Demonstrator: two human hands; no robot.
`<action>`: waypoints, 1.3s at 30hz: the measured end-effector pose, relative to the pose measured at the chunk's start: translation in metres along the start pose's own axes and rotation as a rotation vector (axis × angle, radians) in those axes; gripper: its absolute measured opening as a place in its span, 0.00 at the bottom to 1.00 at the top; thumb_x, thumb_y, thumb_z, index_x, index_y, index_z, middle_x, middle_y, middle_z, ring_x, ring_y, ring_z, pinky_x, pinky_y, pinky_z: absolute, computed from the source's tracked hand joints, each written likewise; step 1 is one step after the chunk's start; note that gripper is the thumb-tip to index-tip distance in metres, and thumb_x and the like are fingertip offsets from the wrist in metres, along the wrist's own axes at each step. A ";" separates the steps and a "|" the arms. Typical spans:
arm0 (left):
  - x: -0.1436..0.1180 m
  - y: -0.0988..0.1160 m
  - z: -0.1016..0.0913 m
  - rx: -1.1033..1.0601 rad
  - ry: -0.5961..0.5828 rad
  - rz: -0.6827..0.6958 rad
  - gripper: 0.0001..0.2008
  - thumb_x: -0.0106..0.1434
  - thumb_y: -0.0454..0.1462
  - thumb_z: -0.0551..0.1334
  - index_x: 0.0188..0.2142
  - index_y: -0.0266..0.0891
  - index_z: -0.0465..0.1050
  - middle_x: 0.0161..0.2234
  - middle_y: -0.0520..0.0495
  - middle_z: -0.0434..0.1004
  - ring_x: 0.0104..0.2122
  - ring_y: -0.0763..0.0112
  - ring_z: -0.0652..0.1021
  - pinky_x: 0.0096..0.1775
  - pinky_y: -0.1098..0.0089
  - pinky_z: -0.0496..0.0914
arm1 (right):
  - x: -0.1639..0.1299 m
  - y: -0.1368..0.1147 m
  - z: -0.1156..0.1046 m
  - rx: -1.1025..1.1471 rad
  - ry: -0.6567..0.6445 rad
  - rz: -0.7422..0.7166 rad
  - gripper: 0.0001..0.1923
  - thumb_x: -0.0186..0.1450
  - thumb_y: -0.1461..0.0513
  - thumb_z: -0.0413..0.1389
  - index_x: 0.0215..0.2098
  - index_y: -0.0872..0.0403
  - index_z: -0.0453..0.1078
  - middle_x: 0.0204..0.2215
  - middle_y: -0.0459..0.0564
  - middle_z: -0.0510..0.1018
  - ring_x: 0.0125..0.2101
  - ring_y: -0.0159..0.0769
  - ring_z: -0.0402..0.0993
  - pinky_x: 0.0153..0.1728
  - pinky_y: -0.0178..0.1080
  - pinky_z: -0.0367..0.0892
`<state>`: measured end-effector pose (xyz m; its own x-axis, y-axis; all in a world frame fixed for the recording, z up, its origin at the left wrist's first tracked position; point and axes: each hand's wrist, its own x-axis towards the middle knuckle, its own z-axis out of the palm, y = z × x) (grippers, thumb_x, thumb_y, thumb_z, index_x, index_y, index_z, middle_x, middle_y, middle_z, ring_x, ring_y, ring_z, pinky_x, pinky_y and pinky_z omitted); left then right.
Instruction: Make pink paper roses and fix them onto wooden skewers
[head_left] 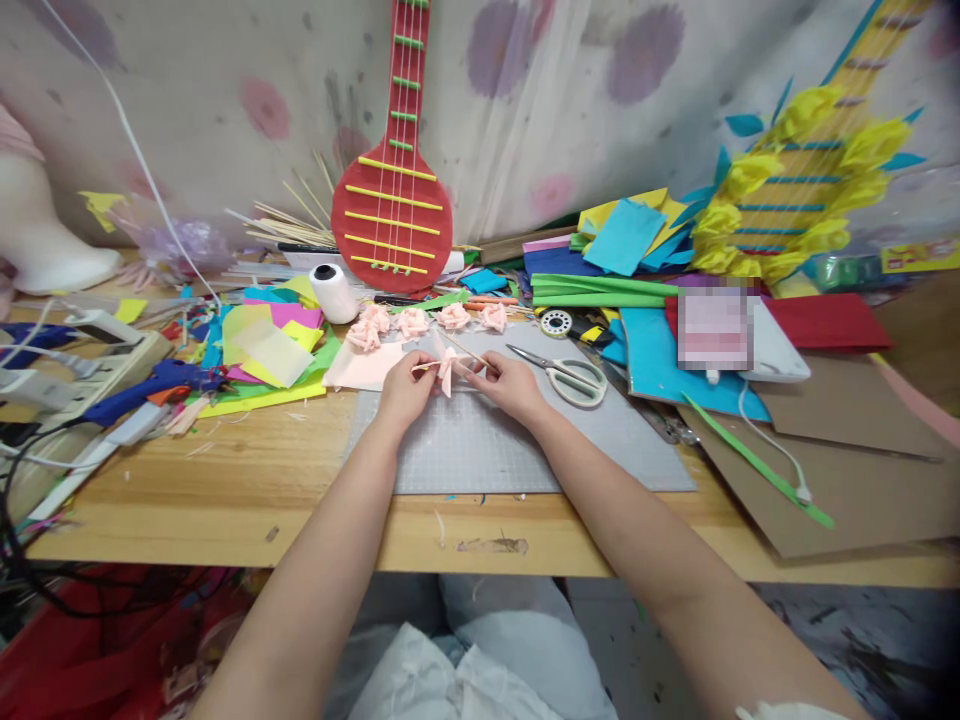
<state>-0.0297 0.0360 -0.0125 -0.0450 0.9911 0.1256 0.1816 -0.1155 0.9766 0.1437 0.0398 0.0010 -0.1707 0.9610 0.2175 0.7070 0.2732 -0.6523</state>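
Observation:
Over the grey cutting mat (480, 455), both my hands are closed around a small pale pink piece of folded paper (448, 372). My left hand (407, 392) pinches it from the left side. A thin wooden stick (466, 350) slants into the fingers of my right hand (516, 388), which also meet the paper's right side. Exact fingertip contacts are too small to make out. Just beyond lie several pink paper roses (412, 322) in a row, with a pale pink paper sheet (360, 367) at the left. Grey-handled scissors (574, 382) rest right of my right hand.
A red paper lute (392, 225) leans at the back beside a white thread spool (333, 294). Blue glue gun (154, 388) and power strip (112, 370) are left. Coloured paper (270, 340) is piled nearby. Cardboard (832, 500) and a white device (780, 345) lie right.

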 end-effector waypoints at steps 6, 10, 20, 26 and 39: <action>0.001 0.000 0.001 -0.072 0.170 0.006 0.10 0.53 0.34 0.57 0.36 0.38 0.63 0.36 0.48 0.70 0.28 0.75 0.75 0.26 0.73 0.71 | 0.002 0.003 0.001 -0.018 0.049 0.020 0.11 0.55 0.54 0.49 0.22 0.53 0.61 0.18 0.41 0.65 0.20 0.26 0.57 0.23 0.30 0.49; -0.002 0.002 -0.001 0.102 0.298 0.090 0.10 0.52 0.35 0.58 0.36 0.38 0.64 0.37 0.48 0.68 0.29 0.77 0.72 0.26 0.76 0.69 | 0.003 0.007 0.001 -0.036 0.071 0.029 0.09 0.54 0.56 0.49 0.21 0.53 0.60 0.17 0.41 0.65 0.20 0.26 0.57 0.22 0.30 0.48; -0.011 0.006 0.009 0.299 0.070 0.176 0.10 0.53 0.35 0.59 0.37 0.40 0.66 0.31 0.50 0.71 0.30 0.75 0.72 0.31 0.74 0.67 | 0.002 0.002 -0.002 -0.041 0.056 0.028 0.08 0.54 0.56 0.51 0.27 0.52 0.64 0.18 0.41 0.67 0.20 0.28 0.60 0.23 0.30 0.51; -0.013 0.012 0.012 0.339 0.156 0.198 0.10 0.54 0.37 0.59 0.38 0.40 0.67 0.30 0.51 0.70 0.27 0.76 0.72 0.28 0.75 0.66 | -0.004 -0.011 0.000 -0.089 0.099 -0.053 0.12 0.57 0.58 0.49 0.38 0.48 0.68 0.20 0.41 0.70 0.21 0.29 0.64 0.24 0.31 0.53; -0.015 0.014 0.016 0.388 0.073 0.221 0.11 0.56 0.35 0.56 0.40 0.42 0.68 0.35 0.50 0.73 0.27 0.77 0.71 0.28 0.75 0.66 | -0.007 -0.015 0.004 -0.022 0.073 -0.150 0.21 0.54 0.58 0.54 0.46 0.49 0.61 0.33 0.44 0.76 0.30 0.33 0.71 0.30 0.33 0.60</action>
<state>-0.0107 0.0203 -0.0040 -0.0307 0.9366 0.3491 0.5489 -0.2762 0.7890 0.1316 0.0289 0.0061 -0.2257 0.9036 0.3641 0.6920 0.4118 -0.5929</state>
